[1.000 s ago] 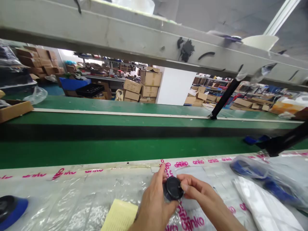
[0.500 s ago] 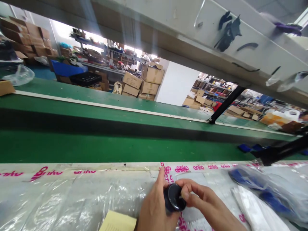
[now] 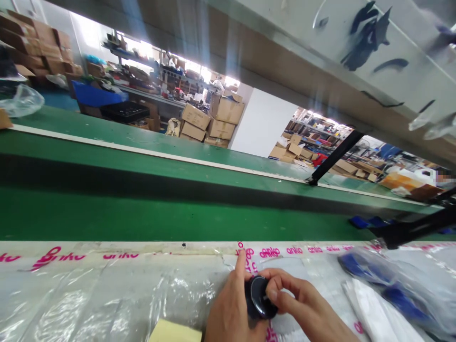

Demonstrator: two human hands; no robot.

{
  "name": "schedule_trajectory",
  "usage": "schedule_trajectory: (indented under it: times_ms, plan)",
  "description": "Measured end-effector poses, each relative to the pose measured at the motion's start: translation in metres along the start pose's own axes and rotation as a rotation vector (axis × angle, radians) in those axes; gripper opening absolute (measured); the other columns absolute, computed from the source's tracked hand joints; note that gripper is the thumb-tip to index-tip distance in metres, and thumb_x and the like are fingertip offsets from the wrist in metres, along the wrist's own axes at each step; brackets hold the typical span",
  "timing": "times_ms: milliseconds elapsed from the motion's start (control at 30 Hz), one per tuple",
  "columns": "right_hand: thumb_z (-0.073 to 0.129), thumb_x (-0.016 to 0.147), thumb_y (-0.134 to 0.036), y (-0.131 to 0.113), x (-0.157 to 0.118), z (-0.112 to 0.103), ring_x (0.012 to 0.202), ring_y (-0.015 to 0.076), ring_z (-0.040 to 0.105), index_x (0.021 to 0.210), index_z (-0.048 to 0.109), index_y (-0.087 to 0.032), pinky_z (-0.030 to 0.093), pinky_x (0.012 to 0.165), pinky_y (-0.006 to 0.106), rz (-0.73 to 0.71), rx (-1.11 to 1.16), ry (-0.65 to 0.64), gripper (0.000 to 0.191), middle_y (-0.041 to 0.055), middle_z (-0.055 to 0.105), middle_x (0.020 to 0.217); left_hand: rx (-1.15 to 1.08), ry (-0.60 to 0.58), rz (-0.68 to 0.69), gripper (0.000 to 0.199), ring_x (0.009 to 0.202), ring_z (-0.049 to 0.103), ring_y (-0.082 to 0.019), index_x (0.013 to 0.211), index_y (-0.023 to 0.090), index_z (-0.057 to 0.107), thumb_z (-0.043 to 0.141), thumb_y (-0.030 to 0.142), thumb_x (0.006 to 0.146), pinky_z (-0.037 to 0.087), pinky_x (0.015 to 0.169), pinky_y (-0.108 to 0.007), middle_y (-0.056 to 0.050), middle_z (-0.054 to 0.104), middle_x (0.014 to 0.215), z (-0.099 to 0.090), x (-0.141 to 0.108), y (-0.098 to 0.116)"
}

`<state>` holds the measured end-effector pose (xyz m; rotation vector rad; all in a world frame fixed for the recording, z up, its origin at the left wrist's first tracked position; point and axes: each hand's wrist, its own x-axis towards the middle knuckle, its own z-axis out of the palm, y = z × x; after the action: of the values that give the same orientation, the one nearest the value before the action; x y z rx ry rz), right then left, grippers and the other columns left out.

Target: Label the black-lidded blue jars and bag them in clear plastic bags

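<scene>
Left hand [image 3: 231, 308] and right hand [image 3: 306, 304] hold a round black cap [image 3: 260, 297] between them.
The left hand curls around the back of the round black cap, and its thumb points up. The right hand is half closed, and its fingertips [image 3: 272, 295] press on the shiny front of the cap. The cap is right between the hands, over the table [image 3: 107, 294], which has a clear plastic sheet with pink words on it. A yellow paper pad [image 3: 174, 332] lies at the front edge, left of the hands. A white bag [image 3: 374, 313] and a clear bag [image 3: 399, 289] with blue things inside lie to the right. A green belt [image 3: 142, 213] runs past the far edge.
</scene>
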<state>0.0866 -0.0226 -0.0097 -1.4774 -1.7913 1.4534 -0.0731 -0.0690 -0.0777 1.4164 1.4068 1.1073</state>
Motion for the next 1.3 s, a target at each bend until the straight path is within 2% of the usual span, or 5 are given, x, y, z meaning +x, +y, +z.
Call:
schedule_trajectory:
  times_ms: [167,367,567,1000,1300]
  plan:
    - [0.056,0.088,-0.057,-0.005,-0.002,0.003,0.089,0.0259,0.061,0.075,0.067,-0.022,0.047,0.080,0.034,-0.009,-0.050,0.026,0.039,0.0045,0.070,0.089,-0.003,0.000,0.015,0.094,0.114,0.060,-0.030,0.157,0.026,0.020,0.062,0.015,0.073,0.051,0.099,-0.045,-0.010,0.062,0.128,0.000,-0.001,0.005]
    - [0.057,0.090,-0.053,-0.006,-0.002,0.005,0.090,0.0246,0.060,0.076,0.069,-0.022,0.045,0.084,0.035,-0.015,-0.049,0.043,0.036,0.0040,0.069,0.091,0.011,0.007,0.004,0.090,0.115,0.060,-0.030,0.157,0.026,0.018,0.062,0.019,0.078,0.051,0.098,-0.043,-0.010,0.062,0.128,0.000,-0.001,0.006]
    - [0.060,0.087,-0.046,-0.009,-0.003,0.007,0.088,0.0232,0.060,0.070,0.066,-0.021,0.046,0.082,0.034,0.000,-0.034,0.061,0.030,0.0044,0.070,0.102,0.055,-0.027,0.014,0.093,0.118,0.059,-0.028,0.158,0.027,0.016,0.060,0.015,0.077,0.049,0.100,-0.042,-0.009,0.061,0.130,-0.002,-0.002,0.005]
    - [0.056,0.093,-0.039,-0.010,-0.007,0.012,0.085,0.0197,0.061,0.073,0.062,-0.021,0.046,0.075,0.028,-0.058,-0.053,0.085,0.028,0.0019,0.070,0.092,0.038,0.026,-0.001,0.089,0.118,0.060,-0.028,0.156,0.026,0.022,0.059,0.011,0.076,0.049,0.099,-0.043,-0.009,0.061,0.130,-0.001,-0.005,0.010]
    - [0.054,0.091,-0.042,-0.004,-0.006,0.015,0.090,0.0218,0.063,0.072,0.062,-0.021,0.044,0.069,0.029,-0.027,-0.128,0.117,0.029,0.0051,0.070,0.113,0.036,0.043,0.006,0.088,0.115,0.061,-0.027,0.155,0.025,0.025,0.059,0.011,0.076,0.050,0.097,-0.042,-0.009,0.063,0.127,0.001,-0.003,0.008]
